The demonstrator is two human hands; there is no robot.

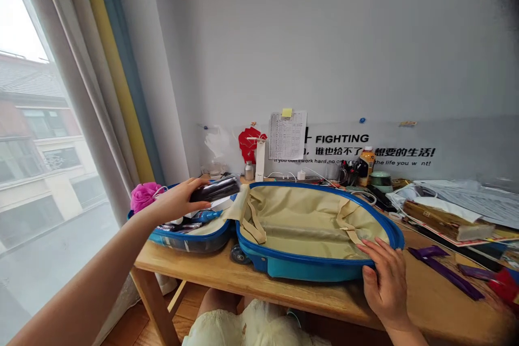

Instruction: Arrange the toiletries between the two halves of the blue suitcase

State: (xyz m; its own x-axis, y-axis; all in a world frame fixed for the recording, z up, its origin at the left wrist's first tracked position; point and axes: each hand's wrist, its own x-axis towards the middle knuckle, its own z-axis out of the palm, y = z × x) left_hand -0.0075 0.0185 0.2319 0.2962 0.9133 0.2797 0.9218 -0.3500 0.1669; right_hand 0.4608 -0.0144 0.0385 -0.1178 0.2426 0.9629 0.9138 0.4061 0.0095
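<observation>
A small blue suitcase (284, 267) lies open on a wooden desk (227, 278). Its right half shows a beige lining with straps and holds nothing I can see. Its left half (190, 238) is filled with small items. My left hand (178, 203) hovers over that left half, closed around a dark, shiny, flat object (214, 189). My right hand (385, 275) rests on the front right rim of the empty half, fingers spread flat.
A pink fluffy thing (144, 194) sits at the far left by the curtain. Bottles, cables and a cup line the wall behind the case. Papers, a book (438, 219) and purple strips (446, 273) cover the desk to the right.
</observation>
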